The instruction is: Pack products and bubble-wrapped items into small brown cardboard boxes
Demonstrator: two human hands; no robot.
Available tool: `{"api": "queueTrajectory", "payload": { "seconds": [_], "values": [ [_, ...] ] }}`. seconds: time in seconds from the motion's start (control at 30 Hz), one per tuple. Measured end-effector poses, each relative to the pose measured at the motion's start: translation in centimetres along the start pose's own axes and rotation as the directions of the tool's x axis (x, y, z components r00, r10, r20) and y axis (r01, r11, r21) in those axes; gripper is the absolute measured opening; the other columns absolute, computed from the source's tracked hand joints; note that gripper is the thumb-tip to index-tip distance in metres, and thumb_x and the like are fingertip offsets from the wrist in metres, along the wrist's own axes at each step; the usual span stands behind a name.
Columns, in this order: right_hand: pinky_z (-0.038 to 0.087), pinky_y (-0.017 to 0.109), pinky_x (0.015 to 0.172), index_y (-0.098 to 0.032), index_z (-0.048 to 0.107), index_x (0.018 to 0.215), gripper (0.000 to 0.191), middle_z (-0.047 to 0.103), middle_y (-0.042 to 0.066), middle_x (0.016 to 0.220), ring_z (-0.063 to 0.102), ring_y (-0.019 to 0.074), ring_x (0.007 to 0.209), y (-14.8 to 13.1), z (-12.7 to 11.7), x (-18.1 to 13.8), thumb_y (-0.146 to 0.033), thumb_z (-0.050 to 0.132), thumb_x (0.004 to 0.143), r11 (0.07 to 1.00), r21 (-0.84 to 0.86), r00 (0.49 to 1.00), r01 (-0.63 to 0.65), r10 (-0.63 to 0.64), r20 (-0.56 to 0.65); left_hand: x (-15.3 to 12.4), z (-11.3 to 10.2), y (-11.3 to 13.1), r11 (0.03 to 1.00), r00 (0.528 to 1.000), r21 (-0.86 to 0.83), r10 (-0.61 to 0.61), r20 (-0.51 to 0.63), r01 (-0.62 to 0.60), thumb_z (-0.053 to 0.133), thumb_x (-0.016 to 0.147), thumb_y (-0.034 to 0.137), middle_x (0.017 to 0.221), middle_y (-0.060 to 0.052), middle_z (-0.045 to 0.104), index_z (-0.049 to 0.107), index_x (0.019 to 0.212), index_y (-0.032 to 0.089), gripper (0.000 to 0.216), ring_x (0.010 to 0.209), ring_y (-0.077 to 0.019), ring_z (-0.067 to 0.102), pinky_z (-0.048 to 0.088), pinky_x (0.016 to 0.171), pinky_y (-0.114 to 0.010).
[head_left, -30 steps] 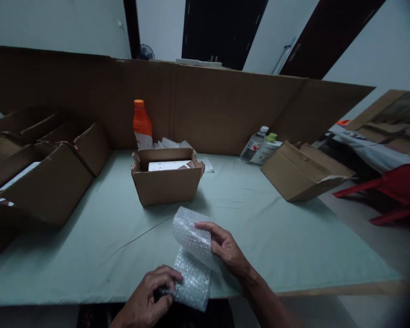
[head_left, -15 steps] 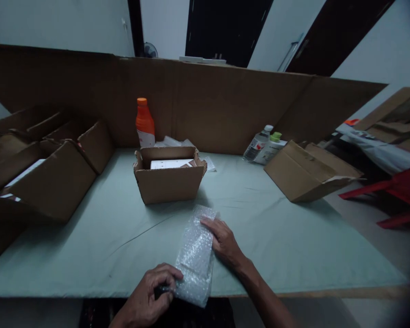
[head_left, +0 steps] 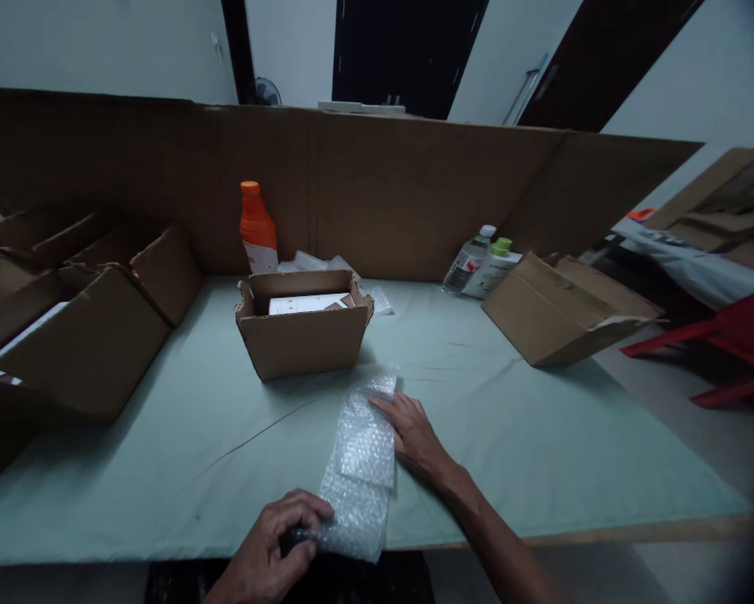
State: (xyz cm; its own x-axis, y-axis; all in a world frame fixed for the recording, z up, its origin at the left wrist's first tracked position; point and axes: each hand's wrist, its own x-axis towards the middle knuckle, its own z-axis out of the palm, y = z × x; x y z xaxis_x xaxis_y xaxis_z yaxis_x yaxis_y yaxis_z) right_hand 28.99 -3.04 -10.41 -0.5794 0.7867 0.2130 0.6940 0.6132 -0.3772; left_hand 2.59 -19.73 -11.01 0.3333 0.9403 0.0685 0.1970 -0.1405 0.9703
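A long, clear piece of bubble wrap (head_left: 367, 436) lies over the front edge of the cloth-covered table, with a shorter layer on top of its longer lower part. My left hand (head_left: 282, 537) is closed at its near left corner, fingers curled and pinching the edge. Something dark shows between those fingers, but I cannot make out what it is. My right hand (head_left: 414, 432) grips the wrap's upper right edge, one finger stretched across the top. Just beyond the wrap stands an open cardboard box (head_left: 307, 340) with a white packet (head_left: 304, 304) inside.
Open cardboard boxes (head_left: 131, 335) crowd the left side. An orange bottle (head_left: 257, 226), a clear water bottle (head_left: 470, 260) and a green-capped white container (head_left: 493, 273) stand by the cardboard screen (head_left: 408, 201). A tilted box (head_left: 533, 319) sits right; beyond it is a red chair (head_left: 747, 331).
The upper bubble-wrap layer has shifted slightly away from me, with its near edge now farther up the lower layer. Both hands keep nearly the same places. The view has turned slightly.
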Motion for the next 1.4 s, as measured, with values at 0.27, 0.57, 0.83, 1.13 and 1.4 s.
{"api": "queueTrajectory", "payload": {
  "seconds": [0.27, 0.57, 0.83, 1.13, 1.4],
  "values": [
    [0.042, 0.046, 0.098, -0.019, 0.062, 0.131, 0.056, 0.068, 0.013, 0.124, 0.059, 0.0287, 0.113, -0.1, 0.1, -2.8, -0.003, 0.046, 0.080, 0.998, 0.033, 0.994, -0.055, 0.058, -0.090, -0.1, 0.1, 0.2, 0.999, 0.999, -0.009, -0.040, -0.025, 0.040, 0.052, 0.089, 0.024, 0.108, -0.008, 0.071, 0.057, 0.085, 0.021, 0.007, 0.101, -0.0211, 0.065, 0.047, 0.088, -0.034],
    [0.046, 0.047, 0.098, -0.023, 0.055, 0.140, 0.055, 0.065, 0.011, 0.133, 0.058, 0.0298, 0.122, 0.4, -0.3, -3.9, -0.010, 0.049, 0.086, 0.995, -0.036, 0.987, -0.095, 0.089, -0.135, 0.1, 0.2, 0.4, 1.000, 0.998, -0.012, -0.029, -0.057, 0.028, 0.053, 0.088, 0.025, 0.103, -0.008, 0.072, 0.058, 0.084, 0.021, 0.008, 0.098, -0.0207, 0.066, 0.048, 0.086, -0.033],
    [0.047, 0.050, 0.099, -0.019, 0.061, 0.132, 0.042, 0.066, 0.014, 0.131, 0.059, 0.0298, 0.123, 1.4, 0.0, -4.9, -0.017, 0.052, 0.091, 0.991, -0.074, 0.983, -0.107, 0.094, -0.156, 1.0, 0.3, 1.1, 0.995, 0.992, 0.035, -0.095, -0.084, 0.098, 0.053, 0.087, 0.024, 0.100, -0.007, 0.072, 0.061, 0.085, 0.020, 0.009, 0.095, -0.0207, 0.066, 0.048, 0.084, -0.030],
    [0.048, 0.049, 0.096, -0.021, 0.059, 0.132, 0.040, 0.061, 0.015, 0.138, 0.058, 0.0304, 0.125, 0.9, 0.3, -5.6, -0.022, 0.053, 0.092, 0.977, -0.048, 0.952, -0.208, 0.191, -0.237, 3.8, -0.7, 3.0, 0.973, 0.992, 0.198, -0.106, -0.066, 0.117, 0.050, 0.087, 0.022, 0.086, -0.004, 0.069, 0.064, 0.086, 0.019, 0.014, 0.082, -0.0185, 0.064, 0.046, 0.074, -0.028],
    [0.049, 0.048, 0.097, -0.023, 0.063, 0.128, 0.036, 0.065, 0.013, 0.130, 0.061, 0.0289, 0.119, 0.4, 1.0, -5.4, -0.022, 0.054, 0.093, 0.988, 0.022, 0.952, -0.154, 0.154, -0.263, 8.0, 0.4, 4.3, 0.942, 1.000, 0.335, 0.001, 0.000, -0.001, 0.051, 0.082, 0.017, 0.084, -0.004, 0.070, 0.063, 0.085, 0.021, 0.013, 0.081, -0.0188, 0.063, 0.045, 0.075, -0.030]
  ]
}}
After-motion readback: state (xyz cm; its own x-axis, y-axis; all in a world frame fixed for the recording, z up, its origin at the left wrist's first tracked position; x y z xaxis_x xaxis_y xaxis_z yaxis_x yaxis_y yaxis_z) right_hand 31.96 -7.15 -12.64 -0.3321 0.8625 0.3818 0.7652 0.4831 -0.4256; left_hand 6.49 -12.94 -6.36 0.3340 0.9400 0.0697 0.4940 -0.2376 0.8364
